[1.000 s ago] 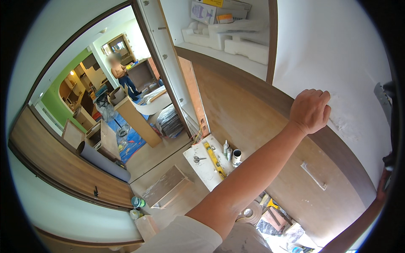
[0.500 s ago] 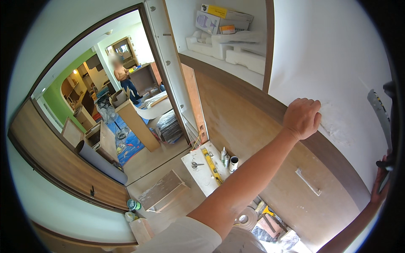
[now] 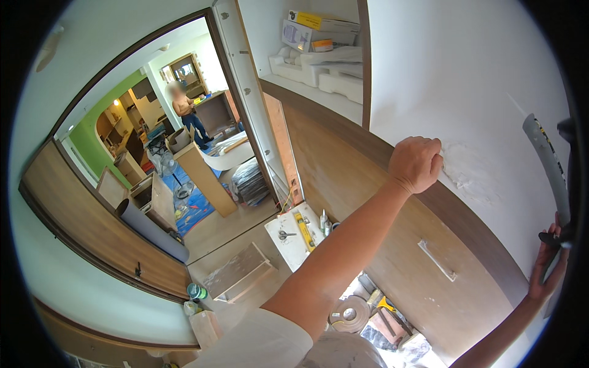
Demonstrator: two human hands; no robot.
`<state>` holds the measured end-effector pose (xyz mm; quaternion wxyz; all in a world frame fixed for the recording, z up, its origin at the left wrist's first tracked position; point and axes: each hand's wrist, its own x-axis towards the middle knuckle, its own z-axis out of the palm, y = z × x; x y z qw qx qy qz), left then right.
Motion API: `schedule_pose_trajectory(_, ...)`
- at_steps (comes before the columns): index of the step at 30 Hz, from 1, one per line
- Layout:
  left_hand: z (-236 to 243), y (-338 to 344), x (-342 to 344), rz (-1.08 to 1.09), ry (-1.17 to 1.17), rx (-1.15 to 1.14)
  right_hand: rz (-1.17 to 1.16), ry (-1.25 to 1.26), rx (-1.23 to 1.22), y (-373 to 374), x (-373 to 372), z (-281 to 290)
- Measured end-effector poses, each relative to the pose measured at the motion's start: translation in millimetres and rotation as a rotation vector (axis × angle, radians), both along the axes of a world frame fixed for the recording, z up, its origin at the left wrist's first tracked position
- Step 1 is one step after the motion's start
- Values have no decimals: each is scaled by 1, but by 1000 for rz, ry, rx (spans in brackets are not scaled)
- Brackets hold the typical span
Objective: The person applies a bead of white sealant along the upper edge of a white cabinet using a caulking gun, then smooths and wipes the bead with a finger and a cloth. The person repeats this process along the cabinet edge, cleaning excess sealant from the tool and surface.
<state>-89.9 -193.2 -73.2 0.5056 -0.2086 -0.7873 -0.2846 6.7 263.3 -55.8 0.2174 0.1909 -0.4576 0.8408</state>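
My left hand (image 3: 416, 164) is closed in a fist at the brown trim along the lower edge of the white panel (image 3: 466, 92). Whatever its fingers may hold is hidden. Beside the knuckles, a rough whitish smear (image 3: 469, 172) marks the panel. At the far right rim, my right hand (image 3: 546, 267) is wrapped round the dark handle of what looks like a handsaw. Its long grey blade (image 3: 545, 150) points upward along the panel and carries black and yellow marks. Part of this hand is lost at the dark picture edge.
Below stands a white board (image 3: 288, 236) with scissors (image 3: 286, 235), a yellow spirit level (image 3: 305, 233) and tubes. A roll of edging (image 3: 350, 314) and tools lie near my body. A wooden box (image 3: 239, 273) is on the floor. Another person (image 3: 184, 109) stands beyond the doorway.
The view has shifted slightly, so the cabinet and my left hand appear further left together. My right hand and the saw show more fully. The left fist stays beside the smear.
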Motion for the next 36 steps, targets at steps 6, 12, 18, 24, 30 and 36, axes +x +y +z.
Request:
schedule_pose_trajectory(6,2,1,2,40,-45,-14,204,99,51,-3,1,-1)
schedule_pose_trajectory(12,4,1,4,55,-131,-13,204,113,-115,-9,3,-4)
schedule_pose_trajectory(18,2,3,3,80,-84,9,284,90,-201,-8,6,0)
schedule_pose_trajectory(24,3,4,5,77,-66,6,204,55,-220,-7,6,-2)
schedule_pose_trajectory(30,5,3,6,50,-99,10,316,162,-160,1,3,-6)
schedule_pose_trajectory(36,2,3,5,53,-84,39,488,132,-236,9,0,-8)
